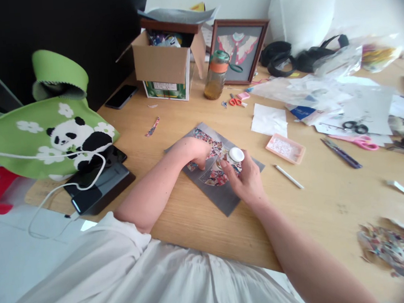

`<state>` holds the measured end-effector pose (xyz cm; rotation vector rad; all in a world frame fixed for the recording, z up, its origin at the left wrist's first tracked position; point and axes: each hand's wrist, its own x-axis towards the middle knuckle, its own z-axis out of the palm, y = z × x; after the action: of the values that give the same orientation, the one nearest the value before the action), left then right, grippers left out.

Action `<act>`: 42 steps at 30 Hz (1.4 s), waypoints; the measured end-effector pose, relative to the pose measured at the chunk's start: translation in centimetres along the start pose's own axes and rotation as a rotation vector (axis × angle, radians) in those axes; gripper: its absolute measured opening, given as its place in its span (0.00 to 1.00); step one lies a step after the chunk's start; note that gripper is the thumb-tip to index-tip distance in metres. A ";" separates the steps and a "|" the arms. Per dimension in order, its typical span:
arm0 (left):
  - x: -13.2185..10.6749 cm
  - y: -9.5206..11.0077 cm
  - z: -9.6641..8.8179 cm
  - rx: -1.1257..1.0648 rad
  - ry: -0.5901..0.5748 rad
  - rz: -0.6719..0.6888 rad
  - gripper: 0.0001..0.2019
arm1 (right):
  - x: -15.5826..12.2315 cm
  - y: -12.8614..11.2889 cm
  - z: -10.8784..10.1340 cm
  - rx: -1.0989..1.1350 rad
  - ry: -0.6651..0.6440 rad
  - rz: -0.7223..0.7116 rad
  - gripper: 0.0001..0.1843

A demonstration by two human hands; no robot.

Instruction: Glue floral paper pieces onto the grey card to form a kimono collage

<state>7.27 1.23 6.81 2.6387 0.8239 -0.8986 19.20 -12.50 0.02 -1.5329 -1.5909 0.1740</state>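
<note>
A grey card (227,194) lies on the wooden desk (194,227) in front of me, with floral patterned paper pieces (215,175) on it. My left hand (197,151) rests on the card with fingers curled, pressing down on the patterned paper. My right hand (248,178) is closed around a small white-capped bottle (236,155), tilted toward the paper. The bottle's tip is hidden by my fingers.
A pink tray (285,148) and a white pencil (288,177) lie right of the card. Scissors (358,135), a purple pen (340,152), papers (324,98), a cardboard box (166,62), a drink bottle (216,74), a framed picture (240,49), a phone (121,96), a panda bag (55,131) and paper scraps (390,246) surround it.
</note>
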 end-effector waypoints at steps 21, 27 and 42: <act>0.2 -0.1 0.2 -0.016 0.012 -0.007 0.18 | 0.2 0.7 0.3 -0.005 0.055 0.055 0.15; 0.2 0.0 0.2 -0.018 0.016 -0.017 0.19 | 0.3 0.8 0.2 -0.021 0.045 0.058 0.14; 0.1 -0.1 0.2 -0.084 0.030 -0.001 0.16 | 0.1 0.3 0.2 -0.010 0.040 0.069 0.15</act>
<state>7.19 1.25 6.56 2.5854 0.8515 -0.8092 19.29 -12.25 -0.19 -1.5909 -1.5109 0.1725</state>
